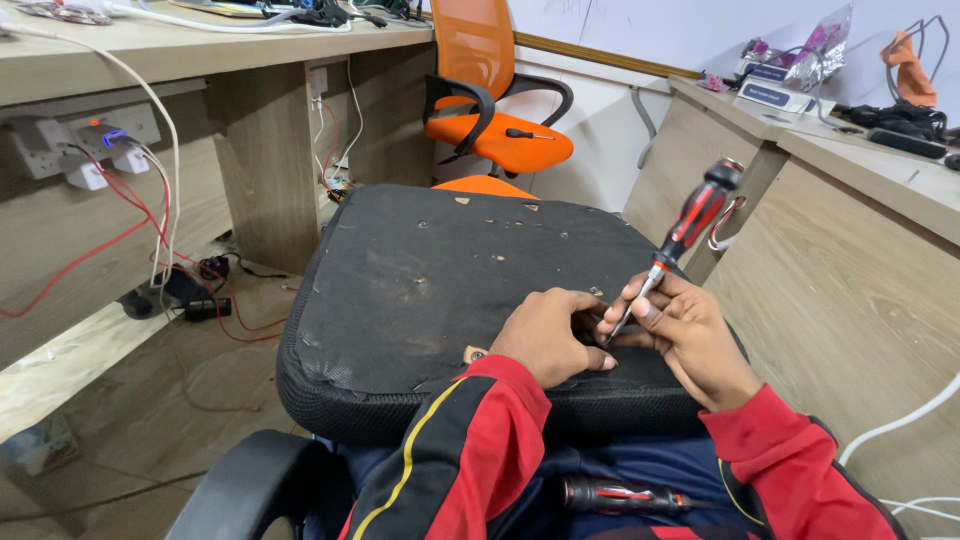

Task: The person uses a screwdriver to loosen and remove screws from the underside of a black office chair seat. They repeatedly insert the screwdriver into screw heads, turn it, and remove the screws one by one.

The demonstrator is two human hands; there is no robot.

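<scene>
An upturned chair seat (440, 290) — black, its fabric-covered underside facing up and its mesh edge toward the viewer — lies across the person's lap and fills the middle of the view; behind it stands an orange office chair (495, 110), with wooden desks (860, 260) on either side and a wall socket strip (85, 145) trailing red and white cables at the left. Several small holes and torn patches dot the underside, and no bracket or base plate is seen on it; judged from this, whatever was mounted there is already off, while the work near the front edge is not finished, though the fastener itself is hidden by the fingers. The right hand (690, 335) is closed around the lower shaft of a red-and-black screwdriver (680, 235), fingers pinching the metal just above the tip, the handle tilted up and away to the right. The left hand (548, 335) rests knuckles-up on the seat beside the tip, fingers curled inward as if steadying a small part — whether it holds anything cannot be told. A second red-and-black screwdriver (625, 495) lies loose in the lap, below both wrists.
</scene>
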